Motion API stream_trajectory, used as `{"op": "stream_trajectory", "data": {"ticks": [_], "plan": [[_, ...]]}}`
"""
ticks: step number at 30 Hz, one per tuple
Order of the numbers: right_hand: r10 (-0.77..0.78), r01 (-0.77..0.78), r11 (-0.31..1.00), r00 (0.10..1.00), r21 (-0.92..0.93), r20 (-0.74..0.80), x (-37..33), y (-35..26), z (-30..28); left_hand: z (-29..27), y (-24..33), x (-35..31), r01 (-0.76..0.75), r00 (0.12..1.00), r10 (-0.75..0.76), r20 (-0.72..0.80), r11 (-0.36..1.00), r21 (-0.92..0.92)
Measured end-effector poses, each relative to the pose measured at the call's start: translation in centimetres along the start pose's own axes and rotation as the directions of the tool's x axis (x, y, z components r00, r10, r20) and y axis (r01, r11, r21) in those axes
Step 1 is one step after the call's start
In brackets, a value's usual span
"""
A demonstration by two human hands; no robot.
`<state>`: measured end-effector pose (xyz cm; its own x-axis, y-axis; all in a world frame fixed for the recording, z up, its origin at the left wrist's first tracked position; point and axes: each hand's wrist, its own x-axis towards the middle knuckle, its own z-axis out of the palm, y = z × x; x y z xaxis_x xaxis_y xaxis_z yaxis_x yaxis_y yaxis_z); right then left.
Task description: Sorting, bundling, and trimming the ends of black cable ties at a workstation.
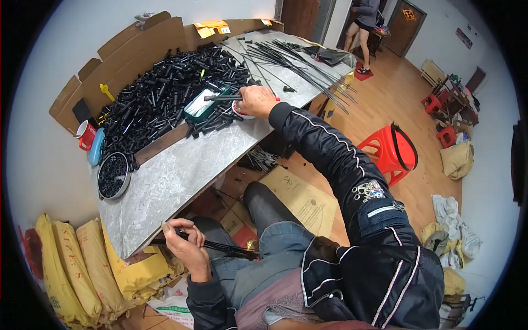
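Over the far side of the table, my right hand (256, 102) is closed around a dark rod-shaped piece (224, 98). Its tip lies over a teal box (199, 116) with something white inside. Below that hand, partly covered by it, is a small red and white round container (242, 114). My left hand (187, 245) is low, beside the table's near edge, with its fingers curled round a thin black rod (228, 248) that reaches across my lap. A big heap of short black tubular parts (159, 88) spreads behind the teal box.
Long thin black rods (297, 69) lie at the table's far right, some overhanging. At left stand a round tin of small black parts (114, 176) and a red mug (86, 135). Yellow sacks (71, 269) lean below. A red stool (393, 151) and a person (364, 27) are beyond.
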<state>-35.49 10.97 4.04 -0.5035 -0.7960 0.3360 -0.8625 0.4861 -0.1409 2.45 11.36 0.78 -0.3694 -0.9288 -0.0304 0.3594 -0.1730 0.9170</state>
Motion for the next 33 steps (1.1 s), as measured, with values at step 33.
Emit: {"op": "stream_trajectory", "data": {"ticks": [33], "plan": [[-0.153, -0.388, -0.362, 0.922, 0.848, 0.356, -20.6, -19.8, -3.5, 2.7, -0.2, -4.7, -0.276, 0.954, 0.259, 0.151, 0.956, 0.1]]}}
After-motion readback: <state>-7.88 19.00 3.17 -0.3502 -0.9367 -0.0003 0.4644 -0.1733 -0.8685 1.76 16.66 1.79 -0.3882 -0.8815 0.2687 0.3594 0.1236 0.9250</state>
